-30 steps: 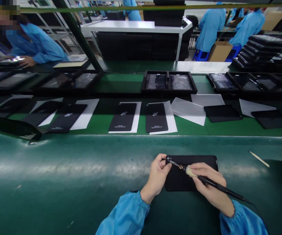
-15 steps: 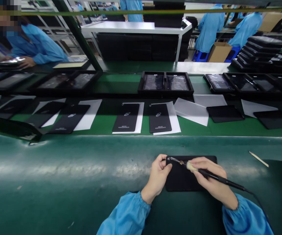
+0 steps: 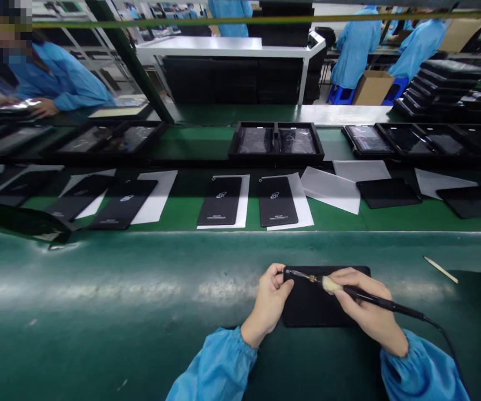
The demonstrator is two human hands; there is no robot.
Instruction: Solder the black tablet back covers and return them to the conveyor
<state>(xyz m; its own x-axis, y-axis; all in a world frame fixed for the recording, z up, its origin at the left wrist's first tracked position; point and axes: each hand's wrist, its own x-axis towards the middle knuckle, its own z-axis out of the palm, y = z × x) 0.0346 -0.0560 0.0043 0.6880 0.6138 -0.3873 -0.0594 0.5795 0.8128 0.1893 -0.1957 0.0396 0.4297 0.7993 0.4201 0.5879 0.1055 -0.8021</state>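
Left hand (image 3: 269,298) curled against black panel (image 3: 324,306) | right hand (image 3: 368,306) gripping soldering iron (image 3: 384,301)

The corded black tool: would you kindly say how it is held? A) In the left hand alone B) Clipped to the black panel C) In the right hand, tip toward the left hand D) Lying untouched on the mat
C: the right hand grips the handle; the metal tip points toward the left hand's fingers.
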